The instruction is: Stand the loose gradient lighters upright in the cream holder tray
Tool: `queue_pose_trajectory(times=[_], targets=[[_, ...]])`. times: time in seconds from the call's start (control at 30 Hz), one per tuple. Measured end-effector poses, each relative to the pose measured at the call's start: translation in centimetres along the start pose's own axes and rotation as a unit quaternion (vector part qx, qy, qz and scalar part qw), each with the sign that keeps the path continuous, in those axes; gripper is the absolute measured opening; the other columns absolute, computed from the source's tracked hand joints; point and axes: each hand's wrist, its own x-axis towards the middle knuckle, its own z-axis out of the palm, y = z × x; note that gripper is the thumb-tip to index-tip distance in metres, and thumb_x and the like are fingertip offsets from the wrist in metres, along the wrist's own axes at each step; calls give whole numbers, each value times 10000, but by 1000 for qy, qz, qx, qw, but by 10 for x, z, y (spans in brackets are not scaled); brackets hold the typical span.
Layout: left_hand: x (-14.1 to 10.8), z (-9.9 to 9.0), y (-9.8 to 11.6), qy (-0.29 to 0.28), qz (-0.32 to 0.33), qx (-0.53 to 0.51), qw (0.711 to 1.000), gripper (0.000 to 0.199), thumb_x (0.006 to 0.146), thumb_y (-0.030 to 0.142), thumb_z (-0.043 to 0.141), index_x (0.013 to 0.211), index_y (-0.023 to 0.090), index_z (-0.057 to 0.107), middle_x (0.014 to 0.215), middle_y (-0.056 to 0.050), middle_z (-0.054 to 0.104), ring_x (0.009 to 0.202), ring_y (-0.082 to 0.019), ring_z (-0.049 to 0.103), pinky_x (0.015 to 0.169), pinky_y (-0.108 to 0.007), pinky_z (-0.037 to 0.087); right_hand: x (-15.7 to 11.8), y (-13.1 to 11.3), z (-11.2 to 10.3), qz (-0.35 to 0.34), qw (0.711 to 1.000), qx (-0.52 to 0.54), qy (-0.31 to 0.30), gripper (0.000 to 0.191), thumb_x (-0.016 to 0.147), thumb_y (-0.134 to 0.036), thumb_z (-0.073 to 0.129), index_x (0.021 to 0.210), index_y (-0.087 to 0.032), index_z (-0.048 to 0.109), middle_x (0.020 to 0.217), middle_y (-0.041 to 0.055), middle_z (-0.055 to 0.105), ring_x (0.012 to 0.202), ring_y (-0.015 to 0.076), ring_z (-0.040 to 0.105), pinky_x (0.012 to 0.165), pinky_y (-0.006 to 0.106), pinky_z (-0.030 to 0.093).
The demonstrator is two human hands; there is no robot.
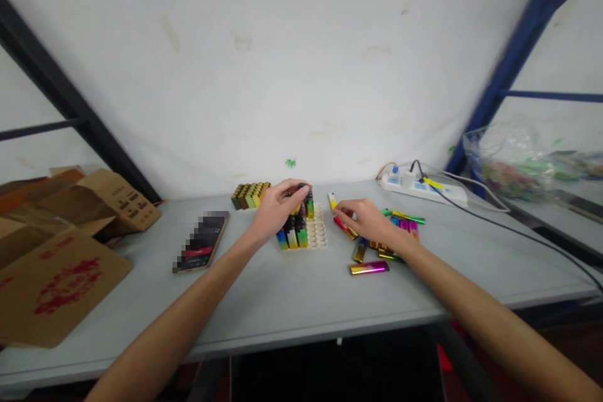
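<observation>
A white tray (318, 231) with rows of round holes stands mid-table. Upright lighters (293, 235) with dark tops and blue, yellow and green bodies fill its left part. My left hand (277, 204) curls over these lighters, thumb and fingers closed around the top of one at the back; the fingertips are partly hidden. To the right, my right hand (365, 218) reaches over a loose pile of shiny lighters (360, 250). Its fingers pinch at a red lighter (346, 228), close to a white and yellow lighter (332, 201). One gold and purple lighter (369, 268) lies nearer the front edge.
Behind my left hand stands a block of gold and dark lighters (249, 195). A phone (202, 242) lies left of it, and open cardboard boxes (61, 251) sit at far left. A power strip (424, 188) with cables and a clear plastic bag (513, 163) are at back right.
</observation>
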Motion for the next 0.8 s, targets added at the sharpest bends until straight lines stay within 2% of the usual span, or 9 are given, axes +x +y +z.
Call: queue_pose_trajectory(times=[0.07, 0.13, 0.27, 0.4, 0.6, 0.7, 0.8], targets=[[3, 1, -1, 1, 29, 53, 998, 263, 906, 411, 703, 1000, 175, 771, 1066, -98, 714, 1017, -208, 666, 837, -292, 558, 0, 1, 1, 1, 1000, -1, 6, 279, 1038, -291, 507, 904, -174, 721, 841, 64, 752, 697, 167, 635, 679, 265, 430], [6, 2, -2, -24, 59, 119, 991, 249, 914, 394, 699, 1031, 191, 785, 1056, -96, 725, 992, -210, 673, 848, -311, 551, 1, 3, 1, 4, 1000, -6, 6, 287, 1039, -295, 507, 900, -172, 726, 829, 66, 751, 689, 168, 634, 677, 268, 429], [13, 4, -11, -97, 114, 254, 956, 178, 926, 309, 686, 1034, 206, 781, 1013, -73, 760, 950, -217, 686, 919, -355, 509, 2, 6, 1, 12, 1000, -15, -6, 310, 1043, -299, 501, 878, -166, 728, 789, 64, 743, 668, 167, 627, 676, 265, 419], [16, 2, -22, -127, 130, 339, 923, 167, 904, 263, 707, 1048, 205, 768, 999, -77, 774, 969, -249, 673, 911, -377, 493, 2, 10, 0, 23, 998, -52, -8, 294, 1032, -285, 513, 861, -166, 720, 764, 68, 731, 652, 169, 610, 657, 264, 391], [16, -2, -24, -156, 111, 402, 895, 174, 908, 201, 682, 1063, 234, 752, 1005, -60, 777, 981, -247, 668, 918, -373, 486, 2, 22, 0, 51, 996, -74, -5, 260, 1017, -257, 529, 905, -154, 739, 853, 102, 760, 731, 188, 654, 699, 271, 421], [17, -2, -24, -146, 110, 408, 895, 131, 917, 229, 687, 1029, 230, 753, 999, -60, 779, 993, -256, 670, 920, -377, 479, 2, 27, 1, 50, 996, -72, -9, 258, 1018, -255, 525, 942, -149, 747, 902, 111, 763, 787, 202, 674, 758, 284, 465], [17, -3, -28, -128, 108, 402, 900, 100, 918, 264, 699, 995, 230, 753, 995, -56, 782, 984, -257, 675, 920, -380, 471, 1, 31, 4, 28, 996, -83, -17, 268, 1024, -264, 511, 1043, -133, 744, 1016, 136, 754, 921, 233, 692, 877, 329, 505]])
